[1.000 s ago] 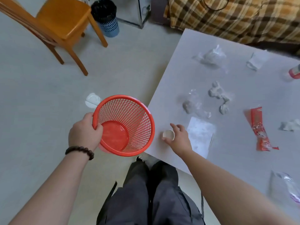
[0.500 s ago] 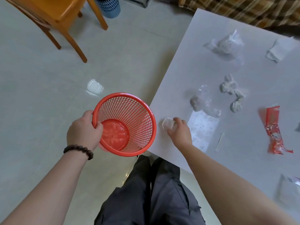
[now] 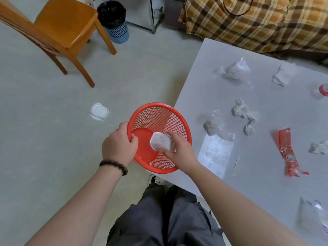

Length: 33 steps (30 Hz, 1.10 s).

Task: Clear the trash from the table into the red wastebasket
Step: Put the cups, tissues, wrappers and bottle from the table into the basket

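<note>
Holding small white cup (image 3: 160,143) over red wastebasket (image 3: 170,110) | right hand (image 3: 179,150) grip closed | contents unclear

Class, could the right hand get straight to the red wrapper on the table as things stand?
Probably not at once. The right hand is over the basket, shut on a small white cup. Once that is dropped, the way looks free: the red wrapper lies flat on the table with nothing on it.

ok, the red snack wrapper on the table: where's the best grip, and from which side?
Pinch the red snack wrapper across its narrow middle, coming from above. It lies flat and long on the table, its near end twisted, with bare surface on both long sides, so the fingers have room. The right hand looks nearest, but it holds a white cup over the red wastebasket.
</note>
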Available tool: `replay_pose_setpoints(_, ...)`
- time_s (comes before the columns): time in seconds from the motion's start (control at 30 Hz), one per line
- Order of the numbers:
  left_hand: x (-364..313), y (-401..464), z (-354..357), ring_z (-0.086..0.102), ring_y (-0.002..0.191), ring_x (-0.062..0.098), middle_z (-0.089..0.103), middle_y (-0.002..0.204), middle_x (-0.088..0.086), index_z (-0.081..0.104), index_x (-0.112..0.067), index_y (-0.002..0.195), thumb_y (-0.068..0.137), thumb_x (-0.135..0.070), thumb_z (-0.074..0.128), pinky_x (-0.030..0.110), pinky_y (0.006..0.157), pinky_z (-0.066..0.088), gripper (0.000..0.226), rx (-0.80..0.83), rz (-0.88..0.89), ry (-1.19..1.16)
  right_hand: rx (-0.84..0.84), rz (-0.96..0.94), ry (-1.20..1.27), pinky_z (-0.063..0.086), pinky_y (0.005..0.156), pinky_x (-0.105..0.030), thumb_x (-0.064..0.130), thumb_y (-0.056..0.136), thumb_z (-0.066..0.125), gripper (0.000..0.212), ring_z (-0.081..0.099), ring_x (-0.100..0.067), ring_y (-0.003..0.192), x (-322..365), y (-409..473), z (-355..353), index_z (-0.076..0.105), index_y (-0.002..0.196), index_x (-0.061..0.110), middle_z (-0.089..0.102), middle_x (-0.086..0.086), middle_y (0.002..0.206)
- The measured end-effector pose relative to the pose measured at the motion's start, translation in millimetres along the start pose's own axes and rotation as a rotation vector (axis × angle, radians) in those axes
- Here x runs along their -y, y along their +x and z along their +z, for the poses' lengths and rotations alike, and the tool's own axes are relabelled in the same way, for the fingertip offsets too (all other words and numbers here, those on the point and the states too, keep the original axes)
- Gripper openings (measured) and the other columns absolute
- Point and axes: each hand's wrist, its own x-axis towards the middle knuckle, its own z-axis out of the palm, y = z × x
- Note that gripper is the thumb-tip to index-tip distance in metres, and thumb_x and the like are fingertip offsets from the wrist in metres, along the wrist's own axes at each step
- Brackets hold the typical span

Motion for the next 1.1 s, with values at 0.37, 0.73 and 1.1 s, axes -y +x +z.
replay_pose_setpoints(0.37, -6, 19, 9, 0.049, 0.054, 0.027, 0.059, 0.062, 0.002, 0.059, -0.016, 0.096, 0.08, -0.02, 0.058, 0.028, 0.051, 0.036, 0.017, -0.015, -0.011, 0.036, -0.193, 0.133, -0.029, 0.033, 0.095, -0.02, 0.039, 0.081, 0.069, 0.058, 0.042, -0.005, 0.117, -56, -3, -51, 0.047, 0.133, 0.025, 0.045, 0.003, 0.136)
replay_pose_setpoints(0.73, -26, 43, 34, 0.045, 0.045, 0.017, 0.05, 0.053, -0.007, 0.059, -0.016, 0.099, 0.081, -0.019, 0.061, 0.018, 0.044, 0.025, 0.018, -0.035, -0.017, 0.092, -0.24, 0.382, -0.202, 0.028, 0.113, -0.045, 0.034, 0.083, 0.066, 0.081, 0.018, -0.028, 0.143, -156, 70, -101, 0.017, 0.148, 0.036, 0.013, -0.004, 0.158)
replay_pose_setpoints(1.1, -34, 44, 35, 0.044, 0.047, 0.006, 0.049, 0.053, -0.016, 0.061, -0.014, 0.104, 0.081, -0.018, 0.064, 0.017, 0.044, 0.026, 0.023, -0.007, -0.07, 0.058, -0.253, 0.416, -0.182, 0.047, 0.066, -0.034, 0.006, 0.086, 0.042, 0.02, 0.059, -0.029, 0.082, -157, 107, -102, 0.061, 0.087, 0.01, 0.065, -0.007, 0.087)
